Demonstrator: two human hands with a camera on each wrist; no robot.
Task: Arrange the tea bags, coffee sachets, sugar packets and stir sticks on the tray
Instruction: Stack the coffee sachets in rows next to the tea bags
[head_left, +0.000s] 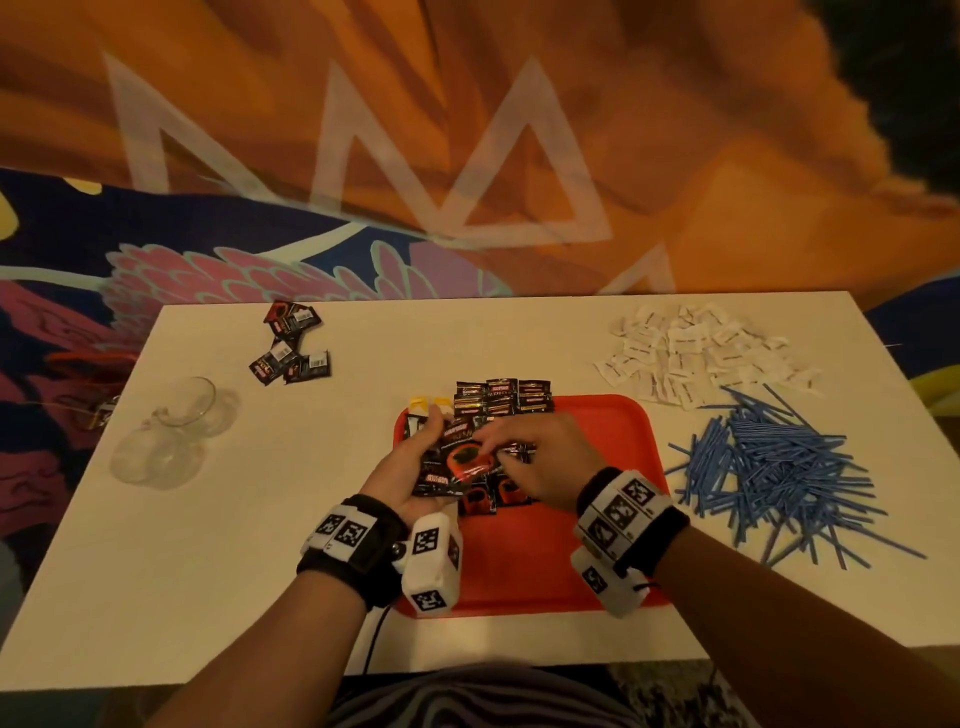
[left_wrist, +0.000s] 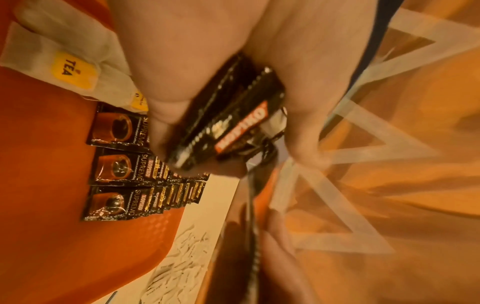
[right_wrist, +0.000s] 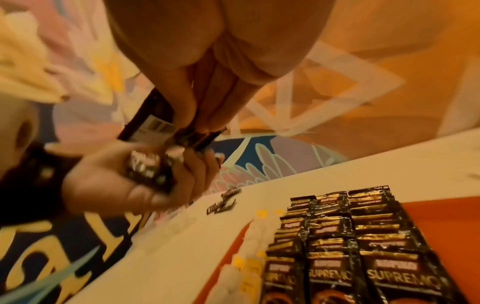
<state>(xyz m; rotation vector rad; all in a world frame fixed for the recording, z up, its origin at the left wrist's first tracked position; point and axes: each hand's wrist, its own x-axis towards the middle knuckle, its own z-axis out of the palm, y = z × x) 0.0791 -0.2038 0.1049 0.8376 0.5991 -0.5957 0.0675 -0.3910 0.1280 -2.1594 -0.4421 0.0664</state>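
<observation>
My left hand lies palm up over the red tray and grips a stack of black coffee sachets. My right hand pinches the top sachet of that stack; in the right wrist view its fingertips close on the sachet's edge. Several coffee sachets lie in overlapping rows at the tray's far edge. Tea bags with yellow tags lie left of them. Sugar packets and blue stir sticks lie in piles on the table to the right.
A few loose coffee sachets lie at the white table's far left. Two clear glass cups stand near its left edge. The tray's near half is bare red surface. A patterned wall rises behind the table.
</observation>
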